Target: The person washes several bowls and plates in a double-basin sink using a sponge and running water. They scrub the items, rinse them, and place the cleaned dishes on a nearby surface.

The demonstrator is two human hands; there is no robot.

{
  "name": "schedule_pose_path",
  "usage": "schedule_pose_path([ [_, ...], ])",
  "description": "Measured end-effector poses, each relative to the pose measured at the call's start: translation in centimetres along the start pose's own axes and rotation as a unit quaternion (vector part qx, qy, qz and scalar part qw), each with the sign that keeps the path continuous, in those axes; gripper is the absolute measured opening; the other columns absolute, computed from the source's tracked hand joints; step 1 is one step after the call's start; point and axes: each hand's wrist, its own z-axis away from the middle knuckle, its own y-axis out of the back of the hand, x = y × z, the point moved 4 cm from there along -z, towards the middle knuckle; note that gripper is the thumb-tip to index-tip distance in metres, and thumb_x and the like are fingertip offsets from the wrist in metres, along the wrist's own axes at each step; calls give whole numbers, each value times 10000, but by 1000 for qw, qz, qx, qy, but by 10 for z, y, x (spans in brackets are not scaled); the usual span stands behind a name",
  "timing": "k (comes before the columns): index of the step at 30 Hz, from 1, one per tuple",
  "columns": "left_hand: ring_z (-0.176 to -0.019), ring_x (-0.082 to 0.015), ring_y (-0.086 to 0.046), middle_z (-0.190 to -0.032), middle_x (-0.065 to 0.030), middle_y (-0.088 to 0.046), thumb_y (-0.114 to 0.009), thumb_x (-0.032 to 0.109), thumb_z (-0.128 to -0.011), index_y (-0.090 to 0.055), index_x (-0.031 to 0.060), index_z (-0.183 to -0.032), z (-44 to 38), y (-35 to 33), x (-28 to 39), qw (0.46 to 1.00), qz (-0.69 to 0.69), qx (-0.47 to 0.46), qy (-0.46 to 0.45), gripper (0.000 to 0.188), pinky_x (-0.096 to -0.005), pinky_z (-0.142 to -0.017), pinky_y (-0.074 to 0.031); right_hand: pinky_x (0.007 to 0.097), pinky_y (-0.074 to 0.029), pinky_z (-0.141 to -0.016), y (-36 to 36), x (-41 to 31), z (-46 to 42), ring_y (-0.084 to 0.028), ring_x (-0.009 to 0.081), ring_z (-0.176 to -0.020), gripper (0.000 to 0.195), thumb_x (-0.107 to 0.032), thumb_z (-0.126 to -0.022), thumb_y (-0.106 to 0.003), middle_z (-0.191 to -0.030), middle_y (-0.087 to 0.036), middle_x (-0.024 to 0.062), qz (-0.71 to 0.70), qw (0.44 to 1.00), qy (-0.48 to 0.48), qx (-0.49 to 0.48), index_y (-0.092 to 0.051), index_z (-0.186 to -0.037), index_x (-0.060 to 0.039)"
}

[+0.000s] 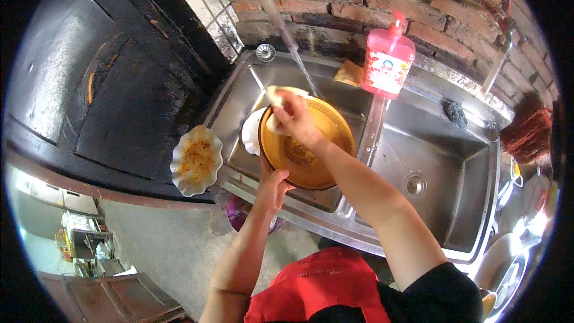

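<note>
Over the left basin of a steel double sink, my left hand (272, 188) holds an amber glass bowl (334, 143) by its near lower rim. My right hand (296, 119) grips a pale cloth (287, 94) at the bowl's upper left rim, with part of the cloth inside the bowl. Water (307, 74) runs from a tap pipe (273, 9) behind the bowl's far edge. Partly hidden by the amber bowl, a white dish (252, 132) sits in the left basin. A white scalloped dish (197, 161) with orange-brown residue is at the sink's left corner.
A pink pump bottle (388, 65) stands at the back of the divider (374, 130). The right basin (421, 152) has a drain strainer (415, 185). A dark scouring pad (456, 114) and a metal strainer (266, 52) lie on the back ledge, before a brick wall (430, 22).
</note>
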Motion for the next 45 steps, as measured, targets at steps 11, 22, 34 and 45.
schedule_pose_path([
  [11,-1096,-346,-335,-1172,-153,-355,-307,556,-764,-313,73,-1176,-12,13,37,978,175,-115,17,635,-594,-808,-324,240,-346,-791,-37,-80,40,-444,110,-876,243,-252,-824,-425,-959,-491,10,29,884,-90,-458,-513,-1008,-120],
  [22,-1107,-267,-351,-1186,-104,-372,-475,177,-675,-274,55,-1198,-43,48,34,985,138,-90,53,574,-476,-893,-291,318,-380,-617,47,-43,25,-480,193,-733,142,-132,-609,-531,-749,-514,34,480,660,-121,-565,-556,-739,-81],
  [34,-1067,-242,-399,-1126,-99,-430,-475,137,-667,-348,39,-1142,-54,57,44,978,113,-122,125,501,-395,-897,-318,352,-421,-696,15,-93,-54,-490,215,-842,224,-202,-704,-495,-881,-451,48,634,657,265,-310,-494,-925,-173],
  [45,-1046,-341,-397,-1180,-119,-323,-440,180,-693,-173,184,-1232,-83,64,38,981,148,-78,94,602,-566,-738,-409,431,-378,-760,7,-16,46,-434,268,-977,299,-326,-807,-392,-1002,-511,52,540,788,117,-272,-524,-1013,-154],
])
